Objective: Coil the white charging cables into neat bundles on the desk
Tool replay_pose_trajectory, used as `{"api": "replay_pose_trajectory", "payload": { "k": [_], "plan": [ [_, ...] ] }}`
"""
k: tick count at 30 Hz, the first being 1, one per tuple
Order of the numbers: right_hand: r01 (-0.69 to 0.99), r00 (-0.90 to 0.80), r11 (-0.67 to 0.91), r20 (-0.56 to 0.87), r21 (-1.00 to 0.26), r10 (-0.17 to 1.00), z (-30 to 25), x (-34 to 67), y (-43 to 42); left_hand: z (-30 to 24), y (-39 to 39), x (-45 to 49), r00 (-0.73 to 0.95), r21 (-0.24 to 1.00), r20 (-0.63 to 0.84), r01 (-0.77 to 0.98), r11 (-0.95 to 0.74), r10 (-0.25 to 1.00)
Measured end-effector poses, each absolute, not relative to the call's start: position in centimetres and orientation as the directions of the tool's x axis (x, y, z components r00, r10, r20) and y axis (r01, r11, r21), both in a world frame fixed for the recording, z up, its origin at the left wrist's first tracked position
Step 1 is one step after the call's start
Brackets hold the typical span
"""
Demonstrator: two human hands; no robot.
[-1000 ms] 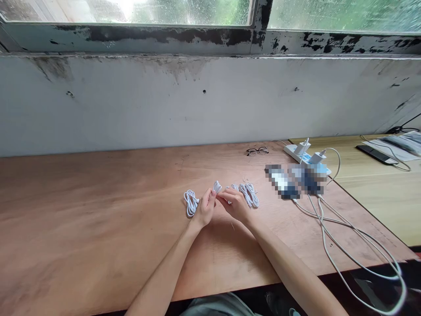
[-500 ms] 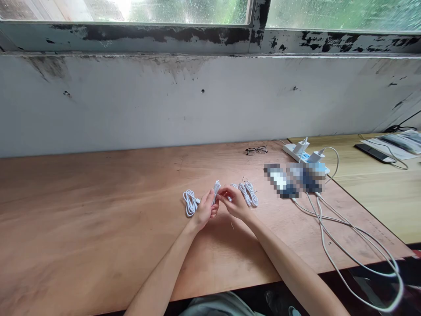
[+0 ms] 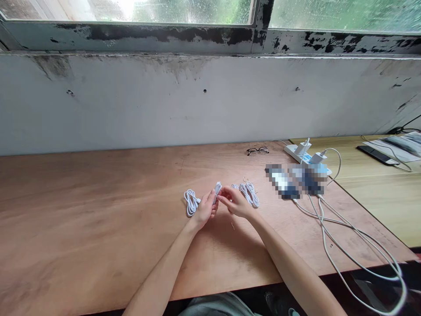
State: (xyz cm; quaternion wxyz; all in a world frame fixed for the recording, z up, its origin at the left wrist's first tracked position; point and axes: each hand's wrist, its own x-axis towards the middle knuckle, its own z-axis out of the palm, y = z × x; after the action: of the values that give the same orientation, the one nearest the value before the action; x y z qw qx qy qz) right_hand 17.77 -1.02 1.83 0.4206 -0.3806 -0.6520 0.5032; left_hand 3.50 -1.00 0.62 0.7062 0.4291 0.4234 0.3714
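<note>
A folded bundle of white cable (image 3: 217, 188) stands upright in my left hand (image 3: 204, 210), which is closed around it. My right hand (image 3: 235, 202) is at its right side, thumb and fingers pinched together against the bundle; what lies between those fingertips is too small to make out. Left of my hands, a coiled white cable (image 3: 190, 202) lies on the brown wooden table (image 3: 98, 219). Just beyond my right hand are more coiled white cables (image 3: 251, 194), partly hidden by it. A short thin strand (image 3: 233, 226) lies below my right hand.
Black-framed glasses (image 3: 258, 151) lie near the wall. To the right, a white power strip (image 3: 296, 153) holds chargers, with blurred-out devices (image 3: 283, 182) in front. Long white cables (image 3: 358, 230) loop over the table's front edge. A black phone (image 3: 377, 155) rests on the lighter table (image 3: 371, 193).
Both hands stay at the bundle, with only a slight shift of the right fingers along it. The whole view has moved a little; the things on the table lie as before.
</note>
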Motion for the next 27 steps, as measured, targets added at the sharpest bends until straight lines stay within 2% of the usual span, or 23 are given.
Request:
{"api": "replay_pose_trajectory", "payload": {
  "k": [8,14,22,27],
  "plan": [
    [-0.228,-0.406,-0.032,0.065,-0.973,0.912,1.2,17.7,-0.5,1.8,-1.3,3.6,0.427,0.889,-0.302,-0.196,0.413,0.852],
    [-0.157,-0.382,0.029,0.088,-0.987,0.920,1.3,17.5,-0.6,1.3,-1.2,3.3,0.394,0.924,-0.276,-0.141,0.355,0.877],
    [-0.194,-0.242,0.048,0.095,-0.980,0.966,0.4,17.7,-0.2,1.3,-1.0,3.2,0.429,0.873,-0.272,-0.268,0.409,0.861],
    [-0.148,-0.233,0.073,0.106,-0.986,0.967,1.2,17.4,-0.7,1.3,-1.2,3.3,0.415,0.894,-0.282,-0.214,0.394,0.865]
  ]
}}
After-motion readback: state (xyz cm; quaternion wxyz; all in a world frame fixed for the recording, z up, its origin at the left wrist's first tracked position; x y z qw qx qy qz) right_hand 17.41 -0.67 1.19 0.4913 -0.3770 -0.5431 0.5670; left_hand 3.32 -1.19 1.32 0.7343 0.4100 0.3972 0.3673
